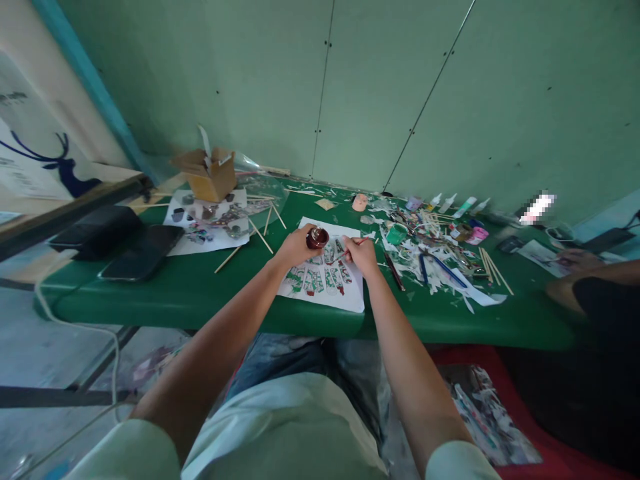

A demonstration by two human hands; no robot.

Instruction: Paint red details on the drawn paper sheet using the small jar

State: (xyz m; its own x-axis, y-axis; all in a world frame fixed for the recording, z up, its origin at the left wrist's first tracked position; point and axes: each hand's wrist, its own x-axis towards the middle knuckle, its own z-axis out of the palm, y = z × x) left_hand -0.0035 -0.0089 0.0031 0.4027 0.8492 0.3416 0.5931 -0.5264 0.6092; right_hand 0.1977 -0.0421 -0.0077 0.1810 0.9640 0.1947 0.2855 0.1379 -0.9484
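My left hand (296,247) is wrapped round a small jar of dark red paint (318,240), held over the top of a white sheet (351,301). The jar's mouth faces up. Pinched in my right hand (361,253) is a thin paintbrush (339,258), its tip pointing down left at the sheet, close to the jar. Whether the tip touches the paper I cannot tell. On the sheet are several patterned strips (315,279) in green and white, some with dark red at their lower ends. My hands partly cover the upper strips.
Paint pots such as a green one (396,233), paper scraps and pens crowd the table's right half. Sticks (495,270) lie beyond them. To the left are a cardboard box (209,177), a second sheet (183,247) and a phone (143,253). Another person's arm (595,277) rests far right.
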